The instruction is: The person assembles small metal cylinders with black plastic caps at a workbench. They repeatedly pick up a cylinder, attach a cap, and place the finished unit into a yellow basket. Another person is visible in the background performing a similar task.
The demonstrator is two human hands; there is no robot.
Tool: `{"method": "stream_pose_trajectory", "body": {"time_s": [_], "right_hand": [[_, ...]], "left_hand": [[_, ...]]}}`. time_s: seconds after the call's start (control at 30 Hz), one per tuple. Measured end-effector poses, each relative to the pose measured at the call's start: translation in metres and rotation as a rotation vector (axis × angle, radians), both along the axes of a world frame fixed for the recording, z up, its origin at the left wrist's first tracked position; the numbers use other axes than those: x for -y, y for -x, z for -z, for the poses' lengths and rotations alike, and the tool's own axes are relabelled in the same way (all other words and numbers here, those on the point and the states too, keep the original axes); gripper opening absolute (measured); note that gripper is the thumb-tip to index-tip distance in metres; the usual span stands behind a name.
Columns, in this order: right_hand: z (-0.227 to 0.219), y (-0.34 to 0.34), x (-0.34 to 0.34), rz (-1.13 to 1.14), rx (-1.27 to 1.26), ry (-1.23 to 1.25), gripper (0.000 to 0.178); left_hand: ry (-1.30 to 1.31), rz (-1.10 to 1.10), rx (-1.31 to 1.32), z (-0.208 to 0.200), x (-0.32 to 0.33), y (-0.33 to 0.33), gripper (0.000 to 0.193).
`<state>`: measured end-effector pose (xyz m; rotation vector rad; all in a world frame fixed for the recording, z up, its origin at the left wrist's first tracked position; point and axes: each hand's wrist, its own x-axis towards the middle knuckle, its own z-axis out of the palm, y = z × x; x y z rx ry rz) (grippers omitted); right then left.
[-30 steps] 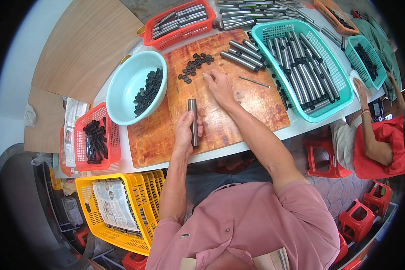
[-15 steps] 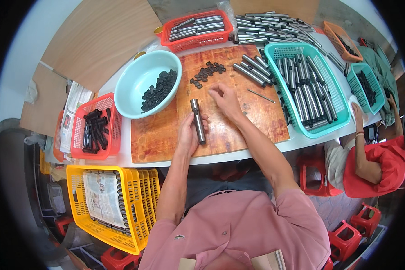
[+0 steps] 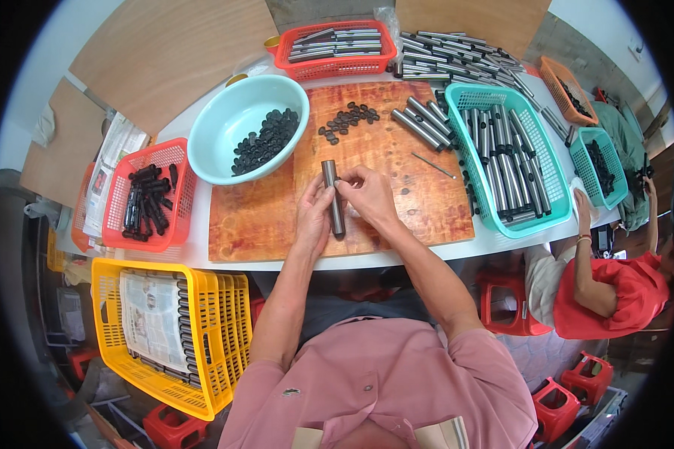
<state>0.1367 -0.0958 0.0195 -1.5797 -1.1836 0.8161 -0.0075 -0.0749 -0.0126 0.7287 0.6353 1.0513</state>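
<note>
My left hand (image 3: 314, 217) is closed round a dark metal tube (image 3: 331, 173), held nearly upright over the wooden board (image 3: 262, 224). My right hand (image 3: 368, 196) pinches at the tube's side, its fingertips against the upper middle; whatever small piece may be between them is hidden. Just beyond the hands, several small black round parts (image 3: 350, 118) lie scattered on the board. A thin metal rod (image 3: 433, 165) rests to the right of them. Several loose metal tubes (image 3: 421, 126) lie at the board's far right.
A light-blue basin (image 3: 210, 142) of black parts stands left. Red baskets (image 3: 183, 213) (image 3: 337, 69) sit at left and back. A teal basket (image 3: 535, 224) of tubes is on the right. The yellow crate (image 3: 228, 329) stands lower left. At right sits another person (image 3: 614, 292) in red.
My right hand has come from above the board, near the small black parts, down and left to the tube. The tube has turned in my left hand, and the whole view has shifted slightly.
</note>
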Motion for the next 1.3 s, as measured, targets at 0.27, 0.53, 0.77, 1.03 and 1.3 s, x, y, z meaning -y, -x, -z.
{"method": "stream_pose_trajectory", "body": {"time_s": [0.27, 0.53, 0.77, 1.03, 1.3], "right_hand": [[-0.008, -0.029, -0.004, -0.006, 0.517, -0.117, 0.021], [0.016, -0.058, -0.003, -0.121, 0.852, -0.379, 0.013], [-0.001, -0.046, 0.005, -0.001, 0.601, -0.035, 0.02], [0.009, -0.042, 0.003, -0.018, 0.454, -0.094, 0.021], [0.004, -0.012, 0.009, -0.126, 0.381, -0.454, 0.023]], "left_hand": [[0.083, 0.038, -0.035, 0.011, -0.006, 0.005, 0.033], [0.12, 0.129, -0.006, -0.001, -0.006, 0.009, 0.035], [0.098, 0.128, -0.034, -0.001, -0.006, 0.01, 0.036], [0.104, 0.137, -0.061, -0.007, -0.005, 0.008, 0.036], [0.06, 0.142, -0.035, 0.003, -0.007, 0.007, 0.037]]}}
